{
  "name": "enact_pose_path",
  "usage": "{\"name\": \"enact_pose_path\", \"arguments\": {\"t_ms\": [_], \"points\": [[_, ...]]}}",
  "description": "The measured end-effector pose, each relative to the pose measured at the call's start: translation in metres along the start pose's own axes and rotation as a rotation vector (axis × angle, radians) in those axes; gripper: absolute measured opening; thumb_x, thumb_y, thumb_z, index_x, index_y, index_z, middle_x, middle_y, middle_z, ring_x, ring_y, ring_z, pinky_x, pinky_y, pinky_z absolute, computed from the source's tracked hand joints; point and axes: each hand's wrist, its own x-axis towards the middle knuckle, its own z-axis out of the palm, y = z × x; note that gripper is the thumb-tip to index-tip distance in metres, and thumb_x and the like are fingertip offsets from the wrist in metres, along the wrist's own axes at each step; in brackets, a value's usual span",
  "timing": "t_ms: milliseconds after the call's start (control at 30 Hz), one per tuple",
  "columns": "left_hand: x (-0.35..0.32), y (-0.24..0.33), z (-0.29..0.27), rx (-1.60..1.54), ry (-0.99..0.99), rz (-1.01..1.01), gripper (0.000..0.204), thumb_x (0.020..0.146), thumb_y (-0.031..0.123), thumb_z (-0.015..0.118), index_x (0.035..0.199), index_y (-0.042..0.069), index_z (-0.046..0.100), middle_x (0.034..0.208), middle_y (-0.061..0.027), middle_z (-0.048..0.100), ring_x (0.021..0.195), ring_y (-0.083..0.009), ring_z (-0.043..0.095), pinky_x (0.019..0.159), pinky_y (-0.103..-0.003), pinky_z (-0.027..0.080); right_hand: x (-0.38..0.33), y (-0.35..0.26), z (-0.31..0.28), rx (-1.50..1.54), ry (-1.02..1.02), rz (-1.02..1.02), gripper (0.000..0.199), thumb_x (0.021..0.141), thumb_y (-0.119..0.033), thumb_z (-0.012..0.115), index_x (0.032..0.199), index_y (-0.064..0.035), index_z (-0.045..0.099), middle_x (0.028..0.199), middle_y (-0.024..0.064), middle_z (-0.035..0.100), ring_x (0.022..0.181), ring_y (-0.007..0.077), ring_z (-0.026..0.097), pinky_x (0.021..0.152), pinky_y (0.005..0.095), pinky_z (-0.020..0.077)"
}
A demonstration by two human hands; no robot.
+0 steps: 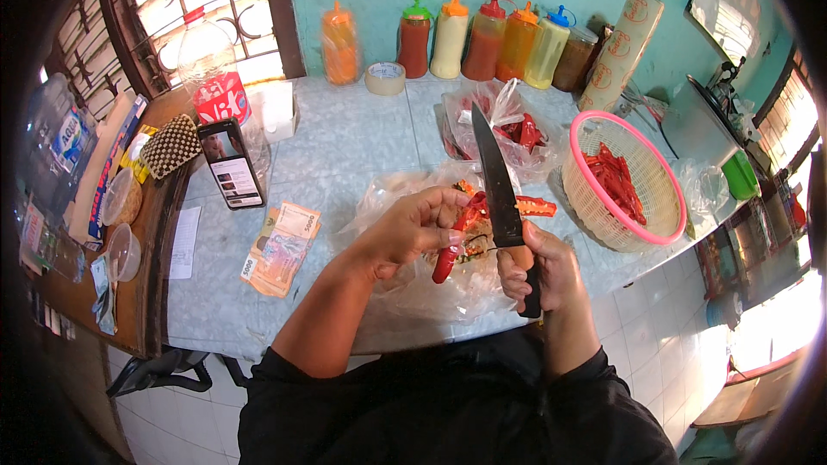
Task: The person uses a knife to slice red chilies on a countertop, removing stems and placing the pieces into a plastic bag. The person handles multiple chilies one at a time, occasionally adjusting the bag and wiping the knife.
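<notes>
My left hand (412,228) pinches a long red chili (450,257) over a clear plastic bag (405,293) spread on the counter. My right hand (538,274) grips the handle of a large black knife (495,181), blade pointing away from me. A cut chili piece (534,205) lies against the blade's right side. A pink-rimmed basket (656,215) with red chili pieces sits to the right. Behind the knife, another clear bag (510,125) holds whole red chilies.
Several sauce squeeze bottles (482,34) line the back wall, with a tape roll (385,77). A phone (231,164) leans by a large plastic bottle (211,65). Banknotes (282,245) lie at left. A green cup (739,174) stands far right.
</notes>
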Motion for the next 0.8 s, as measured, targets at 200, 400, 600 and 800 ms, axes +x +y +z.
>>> {"name": "enact_pose_path", "arguments": {"t_ms": [200,400,600,800], "points": [[-0.002,0.004,-0.002,0.024,-0.056,0.048,0.055,0.075,-0.003,0.066,0.126,0.003,0.046,0.080,0.0019,0.055,0.078,-0.0082,0.056,0.073,-0.022,0.045,-0.002,0.000,-0.005,0.130,-0.120,0.070,0.055,0.091,-0.053,0.034,0.072,-0.0024,0.046,0.052,0.0030,0.038,0.036,0.0133,0.037,0.037,0.0278,0.0328],[-0.003,0.009,-0.005,0.086,-0.121,0.090,0.057,0.075,-0.003,0.064,0.128,0.004,0.044,0.091,-0.0022,0.060,0.084,-0.0111,0.058,0.078,-0.025,0.044,0.001,0.004,-0.021,0.143,-0.247,0.090,0.060,0.091,-0.056,0.032,0.061,-0.0043,0.043,0.051,0.0021,0.037,0.036,0.0131,0.037,0.038,0.0279,0.0329],[-0.004,0.011,0.009,-0.044,-0.079,0.165,0.049,0.083,0.003,0.058,0.129,0.004,0.042,0.098,-0.0051,0.061,0.092,-0.0127,0.058,0.079,-0.024,0.044,-0.004,0.003,-0.005,0.055,-0.087,0.105,0.052,0.090,-0.051,0.038,0.077,-0.0025,0.048,0.051,0.0039,0.039,0.036,0.0135,0.039,0.035,0.0273,0.0325],[-0.001,0.007,0.005,0.051,0.034,0.008,0.033,0.086,0.006,0.056,0.118,0.003,0.051,0.099,-0.0056,0.060,0.092,-0.0142,0.058,0.079,-0.026,0.048,-0.006,0.006,0.004,0.006,-0.059,0.060,0.046,0.090,-0.047,0.046,0.108,-0.0045,0.045,0.053,0.0045,0.042,0.035,0.0113,0.039,0.029,0.0240,0.0298]]}}
